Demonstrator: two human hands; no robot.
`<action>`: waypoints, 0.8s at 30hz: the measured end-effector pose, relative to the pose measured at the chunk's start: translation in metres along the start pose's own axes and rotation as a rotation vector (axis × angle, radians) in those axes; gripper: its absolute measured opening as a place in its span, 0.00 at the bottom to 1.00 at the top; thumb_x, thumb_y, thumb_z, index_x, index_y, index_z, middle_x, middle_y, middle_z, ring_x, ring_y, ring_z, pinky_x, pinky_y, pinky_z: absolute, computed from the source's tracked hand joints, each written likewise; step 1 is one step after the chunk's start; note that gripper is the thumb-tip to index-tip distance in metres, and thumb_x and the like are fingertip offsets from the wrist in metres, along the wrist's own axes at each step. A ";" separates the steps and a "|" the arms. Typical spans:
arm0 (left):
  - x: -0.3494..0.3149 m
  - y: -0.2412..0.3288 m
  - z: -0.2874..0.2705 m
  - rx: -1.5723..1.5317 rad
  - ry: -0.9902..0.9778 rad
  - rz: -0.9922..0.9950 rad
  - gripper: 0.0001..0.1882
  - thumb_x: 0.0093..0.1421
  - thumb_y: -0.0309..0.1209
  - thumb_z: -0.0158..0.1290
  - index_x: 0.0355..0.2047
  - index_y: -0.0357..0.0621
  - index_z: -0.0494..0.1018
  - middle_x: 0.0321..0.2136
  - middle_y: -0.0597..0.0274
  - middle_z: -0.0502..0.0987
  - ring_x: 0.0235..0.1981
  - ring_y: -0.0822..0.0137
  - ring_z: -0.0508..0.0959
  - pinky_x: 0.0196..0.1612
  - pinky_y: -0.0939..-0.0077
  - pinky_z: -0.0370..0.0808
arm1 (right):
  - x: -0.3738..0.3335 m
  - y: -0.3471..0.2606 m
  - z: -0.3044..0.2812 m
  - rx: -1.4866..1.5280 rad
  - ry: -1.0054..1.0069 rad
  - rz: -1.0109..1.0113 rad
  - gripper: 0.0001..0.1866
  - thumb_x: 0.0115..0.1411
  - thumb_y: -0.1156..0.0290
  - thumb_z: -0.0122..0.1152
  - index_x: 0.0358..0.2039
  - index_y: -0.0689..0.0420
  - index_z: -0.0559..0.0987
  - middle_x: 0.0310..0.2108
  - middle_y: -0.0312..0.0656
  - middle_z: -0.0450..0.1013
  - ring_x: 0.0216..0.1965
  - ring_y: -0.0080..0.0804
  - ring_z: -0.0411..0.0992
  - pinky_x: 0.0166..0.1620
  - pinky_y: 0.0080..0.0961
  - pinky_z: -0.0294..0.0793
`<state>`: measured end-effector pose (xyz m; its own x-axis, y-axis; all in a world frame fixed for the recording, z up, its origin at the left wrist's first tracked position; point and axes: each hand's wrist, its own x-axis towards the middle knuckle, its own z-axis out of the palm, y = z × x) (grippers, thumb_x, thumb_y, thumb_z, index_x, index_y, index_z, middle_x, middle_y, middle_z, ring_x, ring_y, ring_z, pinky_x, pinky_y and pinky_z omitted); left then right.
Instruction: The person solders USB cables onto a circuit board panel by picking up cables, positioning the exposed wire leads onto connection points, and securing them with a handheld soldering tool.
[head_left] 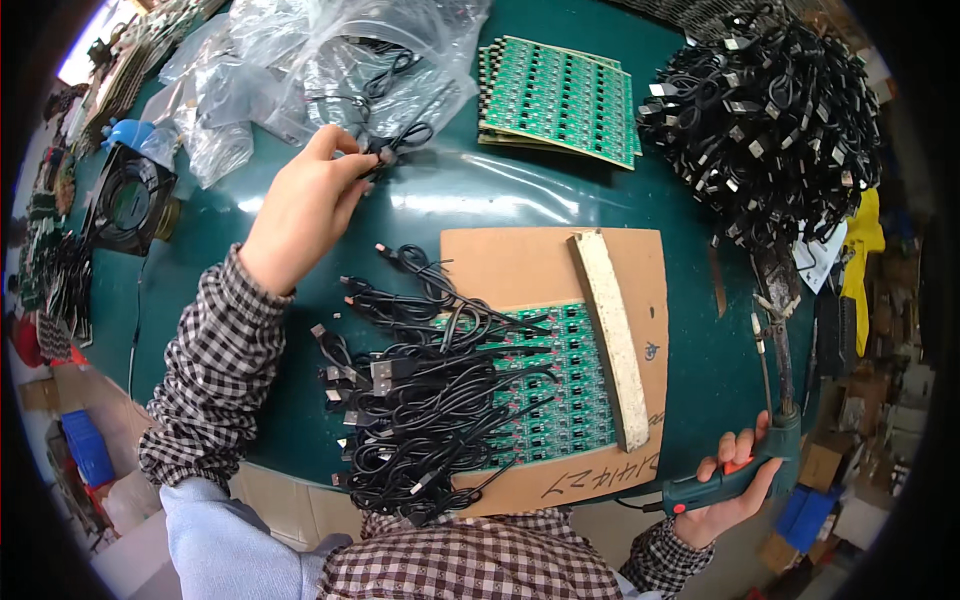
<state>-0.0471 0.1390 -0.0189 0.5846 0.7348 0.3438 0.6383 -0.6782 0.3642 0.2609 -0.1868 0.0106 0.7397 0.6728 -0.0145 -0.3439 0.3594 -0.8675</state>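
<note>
My left hand (318,190) reaches over the left of the green table, its fingers pinched on a thin black cable (412,135) beside the plastic bags. Low at the right, my right hand (728,500) wraps round the handle of a green soldering gun (782,450) with a red trigger; its long rod points away from me. Between the hands, a green circuit board panel (565,375) lies on a cardboard sheet (520,265). Coiled black USB cables (430,395) fan over its left side, some wire ends lying on the board. A pale worn bar (612,340) presses across the panel's right side.
Far middle, a stack of green circuit board panels (560,100). A large heap of black USB cables (770,125) fills the far right. Clear plastic bags (260,70) spread at the far left, near a black fan (130,195). A yellow cloth-like thing (862,265) hangs at the right edge.
</note>
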 end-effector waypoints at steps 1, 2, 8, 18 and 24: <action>-0.002 0.011 -0.008 0.024 0.007 -0.003 0.06 0.52 0.23 0.55 0.32 0.37 0.75 0.30 0.54 0.74 0.32 0.52 0.75 0.35 0.66 0.72 | -0.001 -0.002 -0.003 -0.008 0.013 0.001 0.29 0.68 0.56 0.39 0.58 0.69 0.55 0.28 0.39 0.60 0.31 0.26 0.63 0.22 0.18 0.80; -0.003 0.022 -0.015 0.028 0.059 -0.075 0.06 0.52 0.22 0.55 0.32 0.37 0.75 0.29 0.54 0.73 0.30 0.53 0.76 0.34 0.67 0.72 | -0.003 -0.005 -0.005 -0.016 0.025 0.001 0.29 0.68 0.56 0.39 0.58 0.69 0.56 0.28 0.39 0.60 0.31 0.26 0.63 0.21 0.18 0.79; -0.030 0.036 -0.039 -0.811 0.139 -0.720 0.12 0.61 0.23 0.48 0.45 0.39 0.64 0.27 0.61 0.70 0.27 0.70 0.80 0.26 0.83 0.75 | -0.010 -0.006 -0.010 -0.067 -0.005 0.010 0.29 0.69 0.57 0.38 0.60 0.68 0.55 0.28 0.37 0.58 0.32 0.23 0.64 0.25 0.14 0.80; -0.061 0.012 -0.013 -0.284 -0.045 -0.512 0.08 0.56 0.28 0.56 0.34 0.37 0.73 0.28 0.61 0.74 0.28 0.70 0.76 0.34 0.75 0.73 | -0.009 -0.002 -0.002 -0.062 -0.063 0.009 0.29 0.68 0.57 0.39 0.59 0.69 0.55 0.29 0.38 0.62 0.35 0.24 0.67 0.25 0.14 0.81; -0.051 0.004 -0.010 -0.067 -0.038 -0.548 0.08 0.54 0.31 0.55 0.29 0.39 0.71 0.28 0.50 0.75 0.32 0.50 0.75 0.36 0.61 0.71 | -0.021 0.001 0.009 -0.095 -0.063 -0.007 0.29 0.68 0.57 0.39 0.59 0.69 0.55 0.30 0.39 0.63 0.34 0.26 0.67 0.25 0.16 0.81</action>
<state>-0.0790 0.0986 -0.0266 0.1948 0.9792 0.0573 0.8214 -0.1948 0.5360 0.2400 -0.1945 0.0144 0.7032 0.7107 0.0204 -0.2803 0.3034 -0.9107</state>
